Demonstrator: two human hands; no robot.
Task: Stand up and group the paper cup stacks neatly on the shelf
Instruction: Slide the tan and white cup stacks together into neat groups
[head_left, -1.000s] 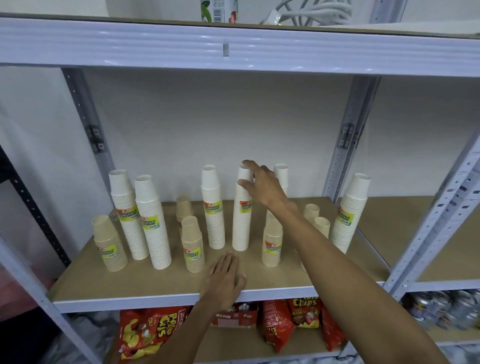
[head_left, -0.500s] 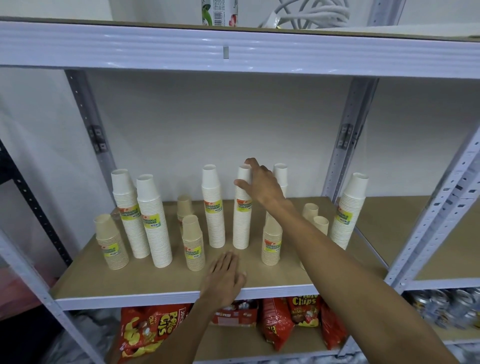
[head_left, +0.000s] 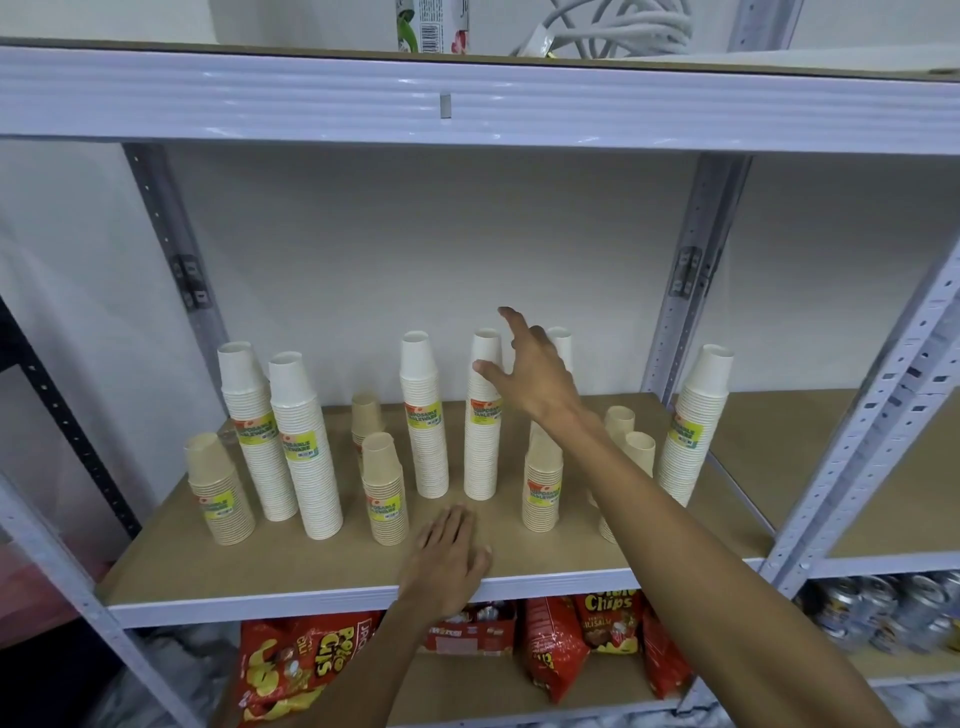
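1. Shelf (head_left: 311, 566): flat brown board on a pale steel frame, matte. I'd expect stacks to slide on it without skating.
2. White stacks (head_left: 311, 493): six tall tapered columns of nested, ribbed-edge paper cups, spread across the board with gaps between. The far-right one (head_left: 693, 457) looks tilted, though that may be the lens.
3. Tan stacks (head_left: 384, 488): same cups in kraft colour, shorter, scattered between and in front of the white ones.
4. Handling, my read: very light, thin walls that crush easily, top-heavy, and nested only loosely. Take hold low to mid-height, wrap around, light squeeze. A push near the top would tip or split a column.
5. Right grip (head_left: 537, 387): fingers spread apart, holding nothing, up by the top of the mid stack (head_left: 480, 467). Thumb is at its side; can't tell if it touches.
6. Left grip (head_left: 447, 564): flat, fingers straight, resting on the shelf's front edge.
7. Labels (head_left: 423, 415): glossy yellow-green bands at mid-height.
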